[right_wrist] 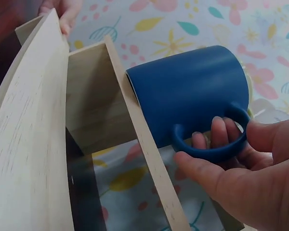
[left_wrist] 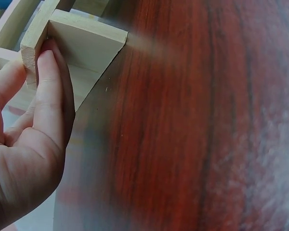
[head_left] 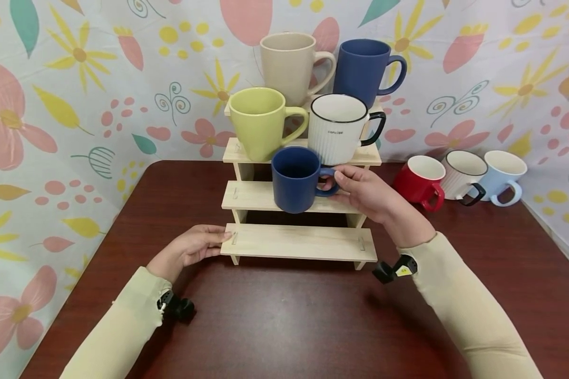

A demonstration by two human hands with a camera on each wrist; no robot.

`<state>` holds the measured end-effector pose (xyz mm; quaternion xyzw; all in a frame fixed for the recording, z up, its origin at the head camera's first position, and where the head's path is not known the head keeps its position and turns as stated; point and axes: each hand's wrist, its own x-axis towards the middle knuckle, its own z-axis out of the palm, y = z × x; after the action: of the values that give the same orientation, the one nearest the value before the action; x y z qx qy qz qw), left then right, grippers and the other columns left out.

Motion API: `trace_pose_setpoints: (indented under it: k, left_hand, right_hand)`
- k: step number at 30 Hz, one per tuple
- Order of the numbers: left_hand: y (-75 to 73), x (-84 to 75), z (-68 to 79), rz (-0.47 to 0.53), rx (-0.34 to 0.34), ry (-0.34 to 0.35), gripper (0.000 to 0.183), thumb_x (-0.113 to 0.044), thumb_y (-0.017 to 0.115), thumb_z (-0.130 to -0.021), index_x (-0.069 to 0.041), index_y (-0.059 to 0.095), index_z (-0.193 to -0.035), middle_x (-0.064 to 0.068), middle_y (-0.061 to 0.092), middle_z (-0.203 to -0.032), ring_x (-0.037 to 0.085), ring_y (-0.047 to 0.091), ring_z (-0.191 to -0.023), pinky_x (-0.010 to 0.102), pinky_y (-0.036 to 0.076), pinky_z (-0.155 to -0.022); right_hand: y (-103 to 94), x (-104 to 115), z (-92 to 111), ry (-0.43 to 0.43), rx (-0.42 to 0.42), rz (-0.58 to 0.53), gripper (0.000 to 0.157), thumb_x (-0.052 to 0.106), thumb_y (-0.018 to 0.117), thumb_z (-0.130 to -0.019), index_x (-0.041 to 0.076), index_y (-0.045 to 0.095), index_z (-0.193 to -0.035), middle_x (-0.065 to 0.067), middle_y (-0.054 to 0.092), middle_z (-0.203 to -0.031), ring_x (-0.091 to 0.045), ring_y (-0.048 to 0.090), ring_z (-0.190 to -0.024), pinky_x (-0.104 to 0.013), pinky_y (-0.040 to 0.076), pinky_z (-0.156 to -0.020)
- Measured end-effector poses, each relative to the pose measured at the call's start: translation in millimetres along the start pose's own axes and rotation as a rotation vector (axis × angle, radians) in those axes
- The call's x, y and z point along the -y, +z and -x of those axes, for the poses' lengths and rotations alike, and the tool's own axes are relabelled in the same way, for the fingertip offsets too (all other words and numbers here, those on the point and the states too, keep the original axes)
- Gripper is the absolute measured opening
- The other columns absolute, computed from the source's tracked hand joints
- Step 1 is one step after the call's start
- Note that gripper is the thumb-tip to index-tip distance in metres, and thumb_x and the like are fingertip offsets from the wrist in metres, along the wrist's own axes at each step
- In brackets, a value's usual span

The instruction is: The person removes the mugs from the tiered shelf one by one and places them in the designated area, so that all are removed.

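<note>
A pale wooden stepped rack (head_left: 298,243) stands on the table. At its lower left end, my left hand (head_left: 200,245) pinches the lowest board between thumb and fingers, as the left wrist view also shows. My right hand (head_left: 367,192) grips the handle of a small dark blue mug (head_left: 294,181), fingers through the loop. This mug is upright at the second step from the bottom; in the right wrist view its base (right_wrist: 135,91) meets or nearly meets the board's edge. On the step above are a yellow-green mug (head_left: 258,129) and a white ribbed mug (head_left: 336,137) with a black handle.
A beige mug (head_left: 286,68) and a larger blue mug (head_left: 360,71) occupy the top step. To the right on the dark red-brown table (head_left: 284,321) stand red (head_left: 417,181), white (head_left: 460,173) and light blue (head_left: 498,176) mugs. Behind hangs a flowered cloth (head_left: 123,79).
</note>
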<state>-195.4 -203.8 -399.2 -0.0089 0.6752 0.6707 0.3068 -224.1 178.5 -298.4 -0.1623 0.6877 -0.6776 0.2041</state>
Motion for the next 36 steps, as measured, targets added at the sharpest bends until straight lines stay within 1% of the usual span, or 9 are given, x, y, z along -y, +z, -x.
trace_pose_setpoints:
  k: [4,7,9,12,14,18,25,29,36]
  left_hand:
    - [0.4,-0.2,-0.4,-0.002,-0.002,-0.001,0.054,-0.007,0.051,-0.105,0.022,0.032,-0.145,-0.01,0.071,-0.089,0.0,0.069,-0.084,0.016,0.058,-0.079]
    - [1.0,-0.6,0.5,-0.006,-0.004,-0.005,0.054,-0.007,0.051,-0.105,0.023,0.031,-0.146,-0.01,0.071,-0.088,0.0,0.069,-0.083,0.015,0.058,-0.079]
    - [1.1,-0.3,1.4,-0.003,-0.003,-0.007,0.054,-0.007,0.052,-0.104,0.023,0.032,-0.145,-0.01,0.071,-0.088,0.0,0.069,-0.083,0.016,0.058,-0.079]
    - [1.8,0.6,2.1,0.006,-0.019,-0.012,0.05,-0.006,0.053,-0.104,0.021,0.036,-0.143,-0.009,0.071,-0.088,0.001,0.069,-0.082,0.016,0.058,-0.078]
    - [2.4,1.3,2.3,0.017,-0.029,-0.01,0.047,-0.006,0.053,-0.104,0.02,0.039,-0.141,-0.009,0.071,-0.087,0.002,0.069,-0.082,0.016,0.058,-0.077]
    - [3.1,1.8,1.2,0.028,-0.042,-0.004,0.042,-0.005,0.053,-0.104,0.018,0.043,-0.138,-0.008,0.071,-0.086,0.002,0.069,-0.08,0.016,0.059,-0.076]
    - [4.3,1.1,1.6,0.019,-0.047,0.0,0.047,-0.006,0.053,-0.104,0.02,0.039,-0.141,-0.008,0.071,-0.086,0.002,0.069,-0.079,0.015,0.059,-0.074]
    - [5.1,1.6,1.4,0.004,-0.049,0.006,0.048,-0.006,0.053,-0.104,0.021,0.039,-0.142,-0.008,0.071,-0.084,0.002,0.069,-0.079,0.015,0.058,-0.074]
    - [4.6,-0.1,2.0,0.001,-0.06,0.014,0.047,-0.005,0.054,-0.103,0.02,0.041,-0.141,-0.008,0.072,-0.083,0.002,0.069,-0.078,0.015,0.058,-0.073]
  right_hand:
    - [0.6,-2,6,-0.013,0.021,0.05,0.015,0.028,0.053,-0.106,0.022,0.065,-0.101,0.01,0.066,-0.097,-0.004,0.063,-0.102,-0.018,0.055,-0.095]
    - [1.4,-4,10,-0.048,0.053,0.042,0.015,0.034,0.06,-0.1,0.02,0.065,-0.098,0.009,0.065,-0.093,-0.005,0.063,-0.096,-0.019,0.057,-0.093]
    - [3.5,-6,13,-0.066,0.057,0.039,0.015,0.033,0.061,-0.1,0.019,0.065,-0.097,0.009,0.065,-0.091,-0.005,0.063,-0.093,-0.019,0.057,-0.092]
    - [9.7,-6,16,-0.066,0.033,0.028,0.012,0.024,0.057,-0.104,0.019,0.065,-0.097,0.008,0.064,-0.089,-0.005,0.062,-0.091,-0.02,0.057,-0.092]
    - [13.7,-6,18,-0.06,0.009,0.012,0.018,0.014,0.051,-0.107,0.019,0.066,-0.096,0.007,0.064,-0.088,-0.006,0.062,-0.091,-0.02,0.057,-0.092]
    - [20.5,-6,23,-0.05,-0.041,-0.005,0.029,0.007,0.047,-0.107,0.022,0.067,-0.093,0.007,0.064,-0.086,-0.006,0.062,-0.09,-0.018,0.058,-0.091]
    - [26.1,-11,27,-0.058,-0.088,0.013,0.027,0.008,0.049,-0.107,0.022,0.067,-0.092,0.008,0.064,-0.086,-0.007,0.063,-0.092,-0.018,0.058,-0.09]
    - [27.8,-12,34,-0.072,-0.096,-0.016,0.025,0.008,0.05,-0.107,0.021,0.066,-0.093,0.008,0.063,-0.088,-0.007,0.062,-0.092,-0.018,0.058,-0.09]
    - [21.3,-17,45,-0.103,-0.124,-0.049,0.022,0.01,0.052,-0.106,0.02,0.067,-0.094,0.007,0.062,-0.093,-0.007,0.061,-0.092,-0.017,0.058,-0.087]
